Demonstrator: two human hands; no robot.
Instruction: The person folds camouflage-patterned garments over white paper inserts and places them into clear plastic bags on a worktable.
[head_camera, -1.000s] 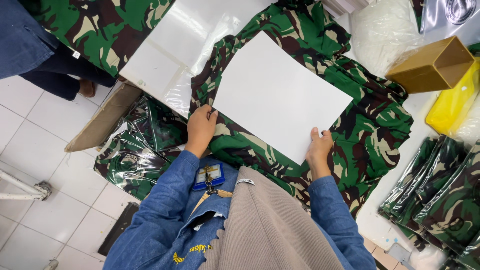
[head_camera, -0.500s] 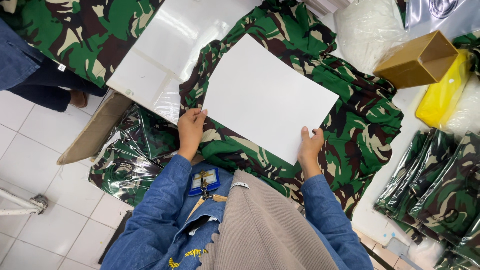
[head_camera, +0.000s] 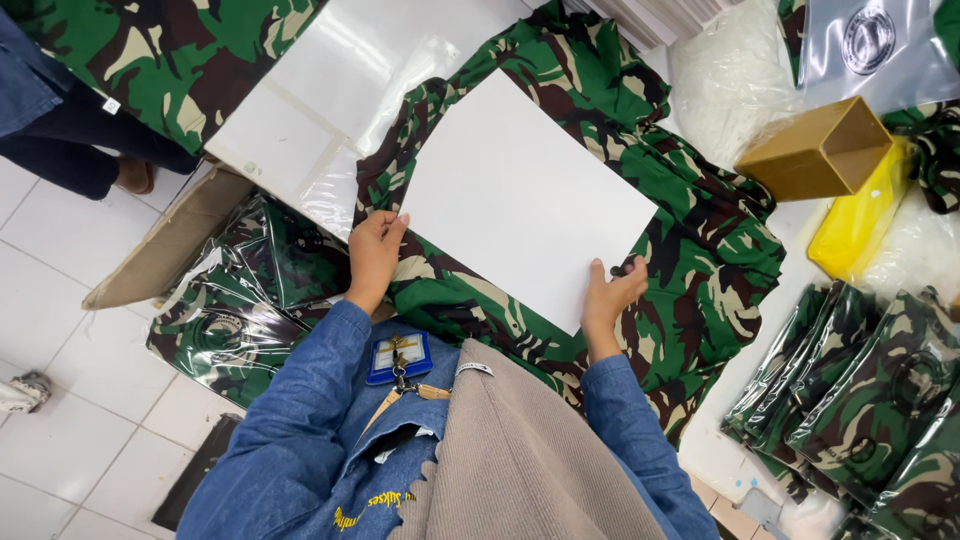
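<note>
Much of the camouflage garment (head_camera: 690, 260) on the table (head_camera: 330, 90) is hidden under a plain white board (head_camera: 525, 200), which is held flat at its near corners, left hand (head_camera: 375, 252) and right hand (head_camera: 610, 298) fingers closed on its edges.

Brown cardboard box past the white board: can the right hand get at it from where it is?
Probably yes: the right hand sits on the white board, and only flat camouflage garment lies before the open brown cardboard box, though it is a long stretch.

floor (head_camera: 60, 300): white tiles | table (head_camera: 350, 70): white, glossy | light: bright, probably overhead
</note>
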